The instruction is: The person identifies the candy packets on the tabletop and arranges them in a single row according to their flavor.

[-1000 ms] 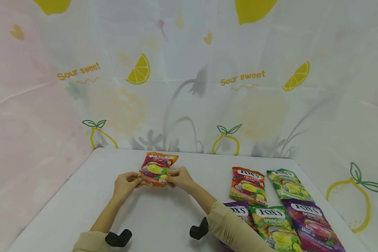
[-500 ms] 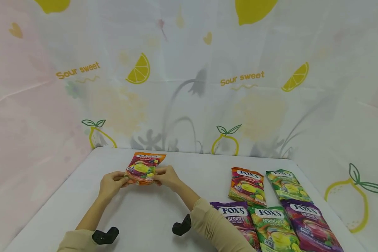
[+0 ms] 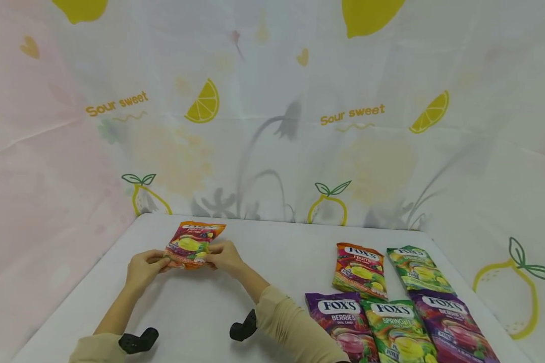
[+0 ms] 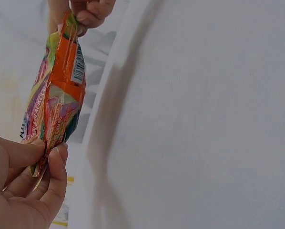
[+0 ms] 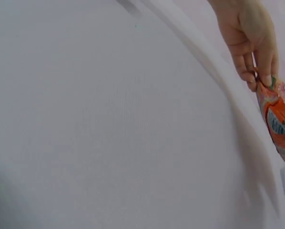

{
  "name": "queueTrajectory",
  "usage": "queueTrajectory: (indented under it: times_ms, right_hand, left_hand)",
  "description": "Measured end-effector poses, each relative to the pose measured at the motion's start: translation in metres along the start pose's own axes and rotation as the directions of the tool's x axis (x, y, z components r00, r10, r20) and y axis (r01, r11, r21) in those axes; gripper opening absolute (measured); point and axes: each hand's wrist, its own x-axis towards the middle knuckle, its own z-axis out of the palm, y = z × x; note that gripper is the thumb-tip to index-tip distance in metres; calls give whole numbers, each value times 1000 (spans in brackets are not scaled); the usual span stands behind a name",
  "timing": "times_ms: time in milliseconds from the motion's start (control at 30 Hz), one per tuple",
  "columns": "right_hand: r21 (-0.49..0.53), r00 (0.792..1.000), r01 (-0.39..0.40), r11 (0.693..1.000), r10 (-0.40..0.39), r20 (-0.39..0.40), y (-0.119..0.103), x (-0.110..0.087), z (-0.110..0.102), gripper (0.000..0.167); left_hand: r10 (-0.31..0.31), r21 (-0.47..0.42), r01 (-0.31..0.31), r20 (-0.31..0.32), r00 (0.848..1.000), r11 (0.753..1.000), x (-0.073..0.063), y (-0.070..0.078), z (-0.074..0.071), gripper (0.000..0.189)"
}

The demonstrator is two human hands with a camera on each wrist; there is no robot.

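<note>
An orange and red candy bag [image 3: 189,244] with a fruit label is held up over the back left of the white table. My left hand [image 3: 143,272] pinches its lower left corner between thumb and fingers, while my right hand [image 3: 226,258] pinches the lower right side. In the left wrist view the candy bag [image 4: 59,90] shows edge-on, with its orange back and barcode, and the left hand [image 4: 28,181] grips the near end. The right wrist view catches only part of the candy bag [image 5: 278,117] at its right edge.
On the right side of the table [image 3: 272,262] lie several other candy bags: an orange fruits bag [image 3: 361,269], a green bag [image 3: 420,269], a purple berries bag [image 3: 344,325], a green spring tea bag [image 3: 399,330] and another purple bag [image 3: 451,325]. A lemon-print curtain [image 3: 272,151] stands behind.
Both hands have carried the orange candy bag leftward across the back of the table. The right sleeve has moved off the purple berries bag, which now shows more fully.
</note>
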Motion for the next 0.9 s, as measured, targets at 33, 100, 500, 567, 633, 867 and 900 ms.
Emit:
queueTrajectory:
  times_ms: [33,100,500,567,633,867,900]
  right_hand:
    - [-7,1000,3,1000,-3,0,-1,1,3,26]
    - [5,1000,-2,1000,2,1,-1,3,8,25]
    - [-5,996,-38,999,37,-78,-1,10,46,25]
    - [-3,995,-44,999,43,-95,-1,10,52,26]
    - [-9,994,-42,999,41,-106,-2,9,56,26]
    - [-10,987,-82,997,79,-138,-4,9,69,26]
    - [-9,986,-88,996,85,-142,-4,9,71,26]
  left_hand:
    - [-2,4,2,-2,1000,1000,0,-1,-2,30]
    - [-6,20,6,-4,1000,1000,-1,-3,-7,31]
    - [-74,93,90,-168,983,992,-1,-17,-23,32]
    - [-89,91,110,-207,974,990,-1,-19,-23,32]
    - [-102,94,128,-238,966,987,-2,-21,-24,32]
    - [-136,74,163,-285,949,984,-5,-25,-29,32]
    - [-136,75,164,-292,947,984,-5,-26,-29,32]
